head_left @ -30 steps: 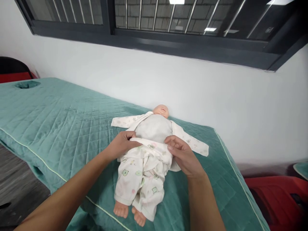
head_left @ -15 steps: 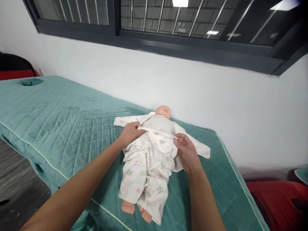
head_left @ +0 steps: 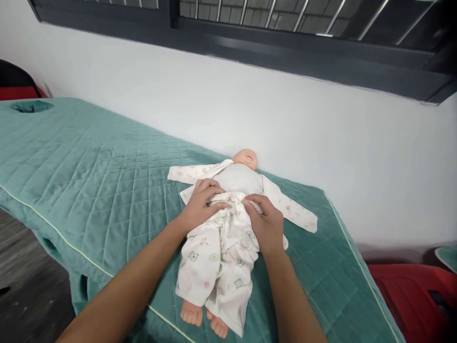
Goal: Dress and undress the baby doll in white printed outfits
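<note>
A baby doll lies on its back on a green quilted bed cover, head towards the wall and bare feet towards me. It wears white printed baby pants, and a white printed top spreads open around its grey torso. My left hand is closed on the waistband at one side, thumb and fingers apart across the cloth. On the other side, my right hand pinches the front of the waistband between thumb and fingers. The fabric is bunched between both hands.
A white wall with a dark barred window frame runs behind the bed. The bed cover has a round hole at the far left. Red seats stand at the right, and another red and black one at the left.
Both hands have come closer together along the waistband, the right one moving inward from the side. The waistband, stretched wide before, is now gathered. The view has tilted down slightly.
</note>
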Motion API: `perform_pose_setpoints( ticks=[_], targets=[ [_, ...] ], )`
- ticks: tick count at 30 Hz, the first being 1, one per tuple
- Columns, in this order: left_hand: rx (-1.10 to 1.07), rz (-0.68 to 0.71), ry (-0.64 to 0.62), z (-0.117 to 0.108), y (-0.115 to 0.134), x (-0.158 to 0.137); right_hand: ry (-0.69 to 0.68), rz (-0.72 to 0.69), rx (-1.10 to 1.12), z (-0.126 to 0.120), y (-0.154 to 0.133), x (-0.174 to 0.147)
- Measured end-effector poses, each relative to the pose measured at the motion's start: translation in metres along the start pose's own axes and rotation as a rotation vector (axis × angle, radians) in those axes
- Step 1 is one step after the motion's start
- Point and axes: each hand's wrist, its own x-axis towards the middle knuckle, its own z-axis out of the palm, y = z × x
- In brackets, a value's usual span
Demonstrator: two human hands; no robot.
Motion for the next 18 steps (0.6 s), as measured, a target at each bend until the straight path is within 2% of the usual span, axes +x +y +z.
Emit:
perform_pose_setpoints(
  ticks=[3, 6, 13, 18],
  targets=[
    [-0.002, 0.031, -0.037, 0.001, 0.003, 0.001, -0.033, -0.03, -0.067, 0.002, -0.002, 0.001],
    [-0.083, 0.008, 0.011, 0.001, 0.001, 0.002, -0.052, 0.014, -0.045, 0.003, 0.002, 0.002],
    [-0.204, -0.311, 0.254, -0.001, -0.014, 0.004, -0.092, 0.204, 0.199, 0.001, 0.013, 0.004],
    [-0.303, -0.43, 0.299, -0.003, -0.025, 0.005, -0.092, 0.353, 0.267, -0.01, 0.027, 0.009]
  ],
)
